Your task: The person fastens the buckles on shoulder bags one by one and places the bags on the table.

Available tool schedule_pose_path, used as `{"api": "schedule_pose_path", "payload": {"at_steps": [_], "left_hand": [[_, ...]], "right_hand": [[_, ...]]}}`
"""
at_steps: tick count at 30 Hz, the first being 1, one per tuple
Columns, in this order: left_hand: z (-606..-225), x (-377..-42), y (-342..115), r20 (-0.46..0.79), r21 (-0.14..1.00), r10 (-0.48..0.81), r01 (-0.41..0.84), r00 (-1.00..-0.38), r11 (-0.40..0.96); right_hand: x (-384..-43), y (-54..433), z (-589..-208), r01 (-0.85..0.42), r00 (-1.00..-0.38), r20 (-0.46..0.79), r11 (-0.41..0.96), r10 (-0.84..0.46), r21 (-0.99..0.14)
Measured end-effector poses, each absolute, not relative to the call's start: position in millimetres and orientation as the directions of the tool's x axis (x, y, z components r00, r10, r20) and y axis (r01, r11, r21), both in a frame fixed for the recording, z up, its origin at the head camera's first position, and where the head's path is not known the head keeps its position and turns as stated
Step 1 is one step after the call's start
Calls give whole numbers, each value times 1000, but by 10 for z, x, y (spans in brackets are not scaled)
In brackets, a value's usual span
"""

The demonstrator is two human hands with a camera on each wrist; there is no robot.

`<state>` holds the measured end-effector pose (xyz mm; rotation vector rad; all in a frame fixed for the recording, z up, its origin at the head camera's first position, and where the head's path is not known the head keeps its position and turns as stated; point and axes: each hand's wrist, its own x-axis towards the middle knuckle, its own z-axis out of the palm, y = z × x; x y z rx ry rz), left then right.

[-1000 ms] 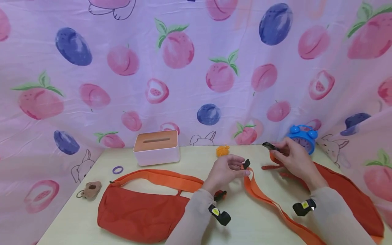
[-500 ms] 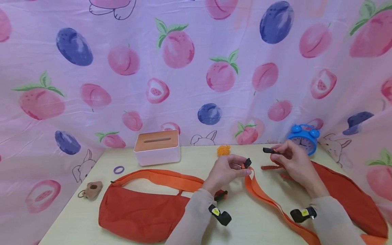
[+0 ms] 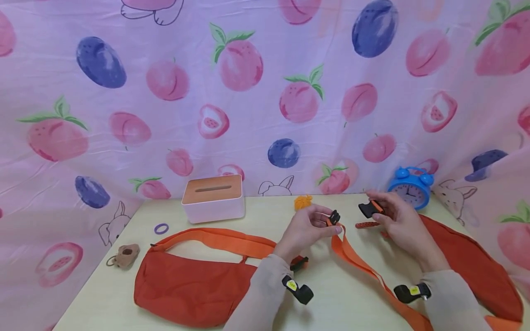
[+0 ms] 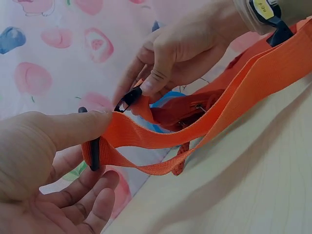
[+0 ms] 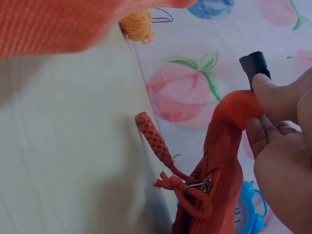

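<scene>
My left hand (image 3: 304,230) pinches a black pronged buckle half (image 3: 335,216) at the end of a long orange strap (image 3: 352,261). Close up in the left wrist view, the strap loops back through that buckle between thumb and fingers. To the right, my right hand (image 3: 403,225) holds the matching black buckle socket (image 3: 366,210) between thumb and fingers. A short orange tab (image 5: 239,108) joins this socket to the end of a rust-red shoulder bag (image 3: 468,250). The two buckle halves are apart, raised over the table's back right. A braided zipper pull (image 5: 156,139) hangs from the bag.
A second rust-red bag (image 3: 194,289) lies at the left, its buckle (image 3: 299,264) partly behind my left sleeve. Along the back are a tissue box (image 3: 213,202), an orange yarn ball (image 3: 302,202) and a blue alarm clock (image 3: 411,189). A purple ring (image 3: 161,228) and brown keychain (image 3: 125,256) lie far left.
My right hand has turned the buckle socket, so its broad face now shows to the head camera. The left hand and its buckle half have stayed nearly in place.
</scene>
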<state>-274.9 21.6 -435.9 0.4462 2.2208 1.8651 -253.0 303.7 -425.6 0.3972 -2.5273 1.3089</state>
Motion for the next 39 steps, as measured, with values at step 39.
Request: {"api": "schedule_pose_path", "payload": {"at_steps": [39], "left_hand": [[-4285,-2689,222,347,875,234,403,-908,269]], "right_hand": [[-2433,2901,-4072,-289,-957,238,518,-164,-806]]}}
